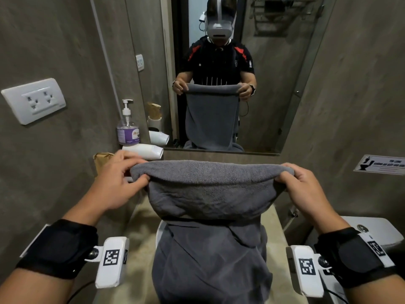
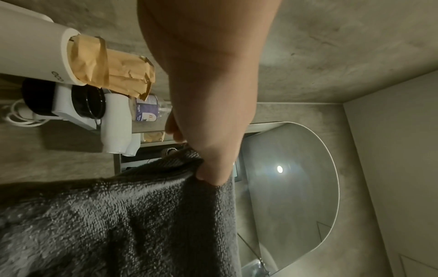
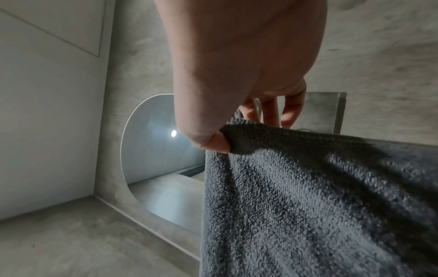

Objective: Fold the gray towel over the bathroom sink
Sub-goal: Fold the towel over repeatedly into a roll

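The gray towel hangs stretched between my two hands above the sink, its lower part draping down over the white basin. My left hand pinches the towel's upper left corner between thumb and fingers. My right hand pinches the upper right corner. The left wrist view has the thumb of my left hand pressed into the gray towel. My right hand shows in the right wrist view gripping the edge of the gray towel. Most of the sink is hidden under the cloth.
A mirror faces me above the counter. At the back left stand a soap pump bottle, a white hair dryer and a brown paper bag. A wall socket is on the left; a toilet tank is at right.
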`<state>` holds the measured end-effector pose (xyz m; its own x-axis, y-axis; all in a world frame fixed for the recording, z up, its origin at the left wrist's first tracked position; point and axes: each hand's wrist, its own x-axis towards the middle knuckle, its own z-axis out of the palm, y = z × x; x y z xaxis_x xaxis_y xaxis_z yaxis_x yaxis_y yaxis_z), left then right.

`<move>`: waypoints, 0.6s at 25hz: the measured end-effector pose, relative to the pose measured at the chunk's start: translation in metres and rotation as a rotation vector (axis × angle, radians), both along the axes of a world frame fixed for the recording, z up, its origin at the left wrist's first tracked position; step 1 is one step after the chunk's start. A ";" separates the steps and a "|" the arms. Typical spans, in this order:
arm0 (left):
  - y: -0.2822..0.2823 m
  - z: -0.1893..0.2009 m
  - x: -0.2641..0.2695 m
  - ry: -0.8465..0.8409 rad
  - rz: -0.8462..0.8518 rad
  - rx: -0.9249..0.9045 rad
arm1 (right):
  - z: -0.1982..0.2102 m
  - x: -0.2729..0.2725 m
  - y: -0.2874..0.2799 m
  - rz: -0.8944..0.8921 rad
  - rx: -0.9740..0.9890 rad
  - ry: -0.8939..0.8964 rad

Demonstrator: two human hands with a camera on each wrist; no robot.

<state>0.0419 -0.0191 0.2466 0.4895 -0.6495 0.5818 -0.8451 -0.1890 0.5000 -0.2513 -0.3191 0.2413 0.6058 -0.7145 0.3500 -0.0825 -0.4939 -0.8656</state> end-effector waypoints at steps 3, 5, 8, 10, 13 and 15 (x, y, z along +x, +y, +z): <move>-0.005 0.004 -0.005 0.214 -0.133 -0.065 | -0.001 0.002 0.001 0.034 0.150 -0.131; -0.011 0.005 -0.006 0.367 -0.161 -0.123 | 0.001 0.002 0.000 0.030 0.156 -0.179; -0.020 0.000 -0.010 0.522 -0.143 -0.248 | 0.002 0.003 -0.002 0.028 0.170 -0.250; -0.024 -0.001 -0.015 0.558 -0.111 -0.337 | 0.002 0.003 -0.001 0.060 0.147 -0.289; -0.023 0.003 -0.016 0.475 -0.141 -0.380 | 0.002 0.002 -0.001 0.072 0.009 -0.314; -0.022 0.006 -0.012 0.302 -0.116 -0.349 | 0.000 0.002 -0.001 0.085 -0.014 -0.308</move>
<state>0.0295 -0.0413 0.2529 0.6059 -0.5015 0.6176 -0.6577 0.1211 0.7435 -0.2496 -0.3201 0.2409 0.5269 -0.6599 0.5357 0.2249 -0.4996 -0.8366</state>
